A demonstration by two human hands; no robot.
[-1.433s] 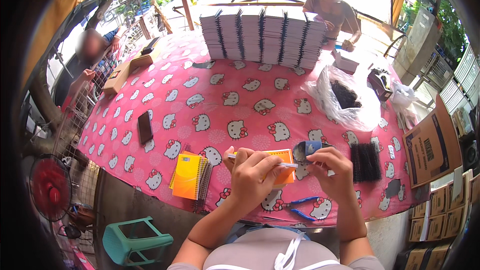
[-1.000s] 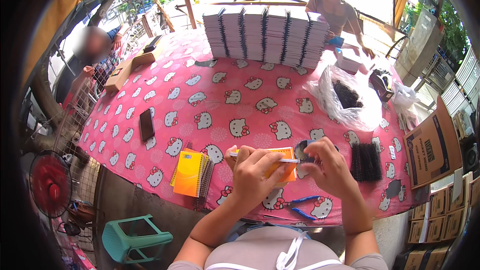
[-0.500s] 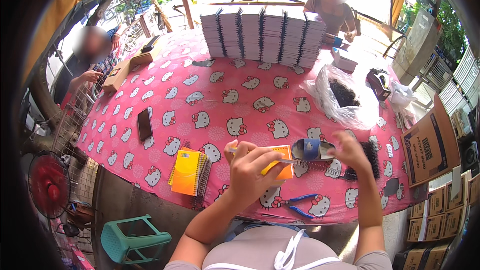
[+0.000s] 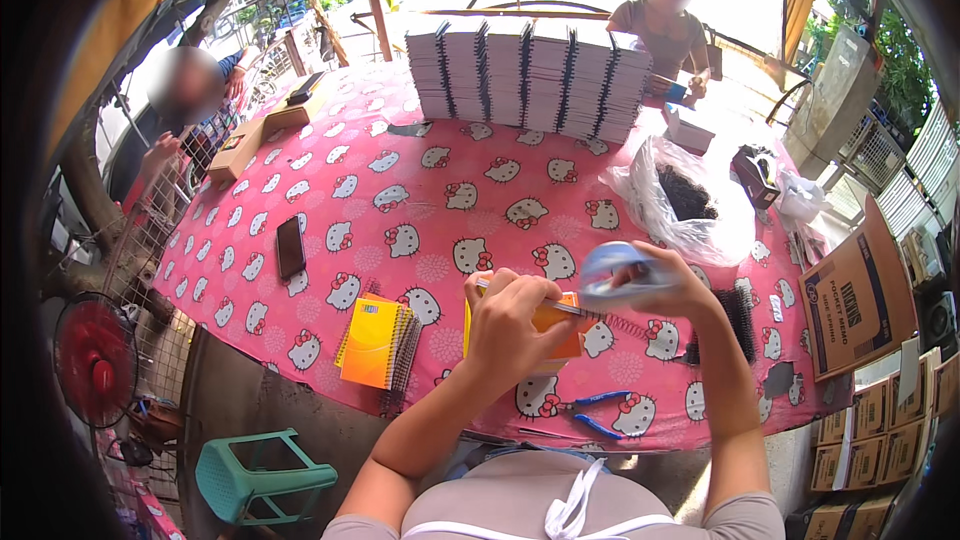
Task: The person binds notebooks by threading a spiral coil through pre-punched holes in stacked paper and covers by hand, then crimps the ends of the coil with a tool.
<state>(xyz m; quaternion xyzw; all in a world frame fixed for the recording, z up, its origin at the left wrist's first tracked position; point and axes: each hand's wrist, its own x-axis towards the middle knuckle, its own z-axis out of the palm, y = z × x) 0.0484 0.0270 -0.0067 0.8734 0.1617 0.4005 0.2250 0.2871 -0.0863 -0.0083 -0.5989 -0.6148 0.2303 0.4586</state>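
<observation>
My left hand [image 4: 512,325] is closed on a yellow-orange pocket notebook [image 4: 556,324], gripping its bound edge. A loose spiral wire coil [image 4: 625,326] sticks out from the right end of that edge. Above the table, my right hand [image 4: 672,282] is wrapped round a blue-and-grey rounded object [image 4: 625,270]; motion blur hides its exact kind. Blue-handled pliers [image 4: 600,414] lie near the table's front edge, below the notebook. To the left sits a small stack of yellow-orange spiral notebooks [image 4: 376,342].
Black wire coils [image 4: 740,322] lie right of my right forearm. A tall row of bound books [image 4: 530,80] stands at the back. Farther right are a plastic bag [image 4: 690,200] with dark contents and a cardboard box [image 4: 858,295]. A phone [image 4: 290,248] lies left. Two people sit across the table.
My right hand has picked the blue-and-grey object up off the table and moved left toward the coil. My left hand keeps its hold on the notebook, turned slightly.
</observation>
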